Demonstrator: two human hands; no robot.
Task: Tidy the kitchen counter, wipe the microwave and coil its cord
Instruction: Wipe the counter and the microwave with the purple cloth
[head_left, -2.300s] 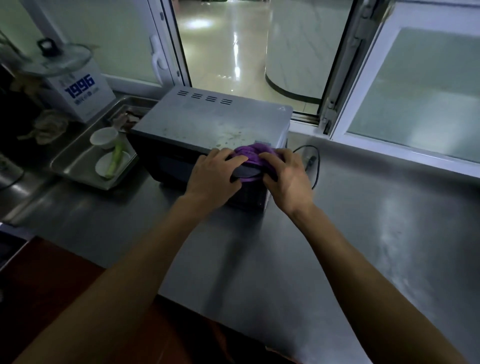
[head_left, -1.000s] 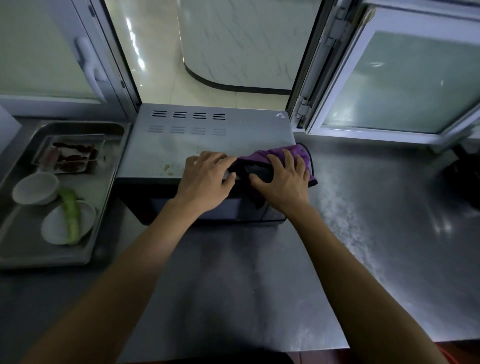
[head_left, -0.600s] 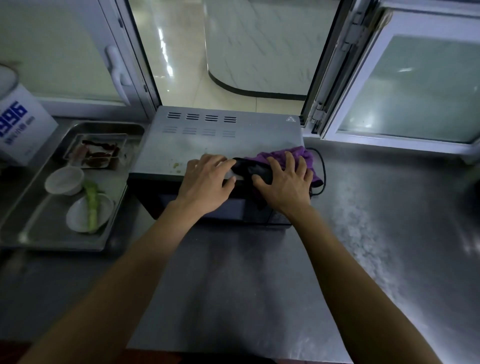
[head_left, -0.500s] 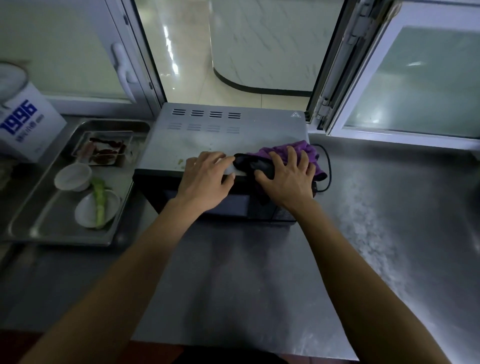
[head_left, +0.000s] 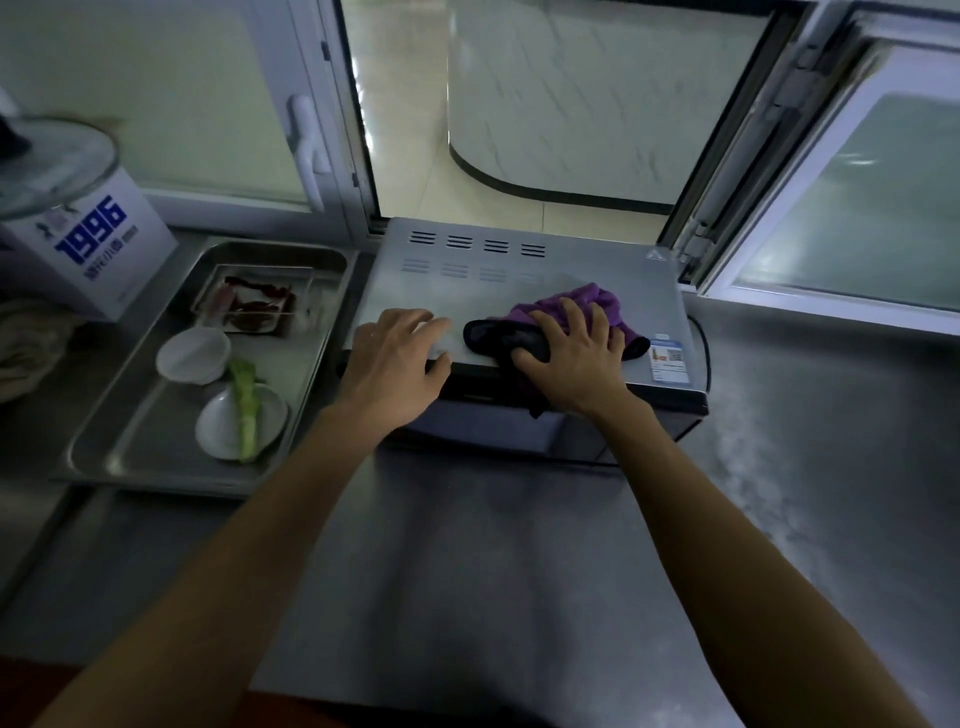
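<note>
R fingers (head_left: 582, 332) spread, pressing cloth (head_left: 566, 322) on microwave (head_left: 519, 270) top; L fingers (head_left: 415, 325) now apart, flat. Wiping underway.

Dim interior, daylight through the window (head_left: 545, 104) (floor glare), counter (head_left: 805, 467) sheen, wide-angle bowing at edges

We face a white-framed frosted window (head_left: 852, 218) swung open over the brushed steel worktop (head_left: 810, 467); beyond it we see a glossy cream tiled floor (head_left: 400, 130) and a curved marble-patterned wall (head_left: 597, 104).
</note>
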